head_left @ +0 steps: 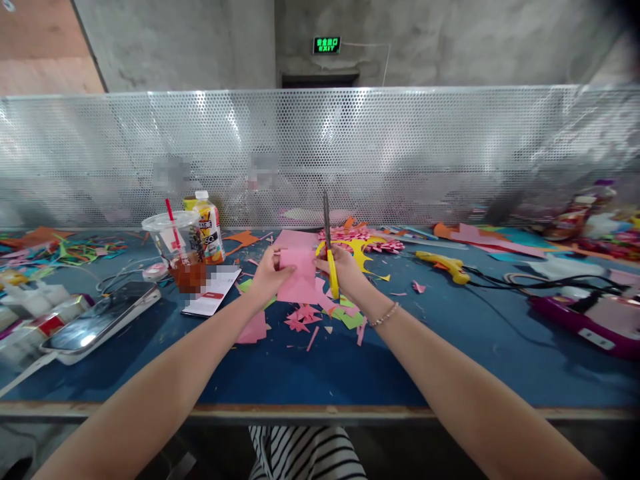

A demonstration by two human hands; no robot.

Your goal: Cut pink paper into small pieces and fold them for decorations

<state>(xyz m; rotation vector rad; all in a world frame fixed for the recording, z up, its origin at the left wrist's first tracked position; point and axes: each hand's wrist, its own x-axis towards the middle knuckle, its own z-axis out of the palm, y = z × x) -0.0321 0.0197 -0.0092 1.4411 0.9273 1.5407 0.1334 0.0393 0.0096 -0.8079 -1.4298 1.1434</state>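
My left hand (266, 275) pinches the left edge of a folded pink paper sheet (300, 277) held just above the blue table (280, 367). My right hand (345, 268) grips yellow-handled scissors (329, 247) whose grey blades point straight up beside the paper's right edge. A bead bracelet (384, 315) sits on my right wrist. Pink paper scraps (302, 319) lie on the table under my hands, with a few green pieces among them.
At left stand an iced drink cup with a red straw (176, 248), a juice bottle (208, 227), a phone (103, 321) and glue bottles (35, 300). A yellow glue gun (444, 264) with black cables and a purple device (590, 319) lie right. A perforated metal screen (400, 153) backs the table.
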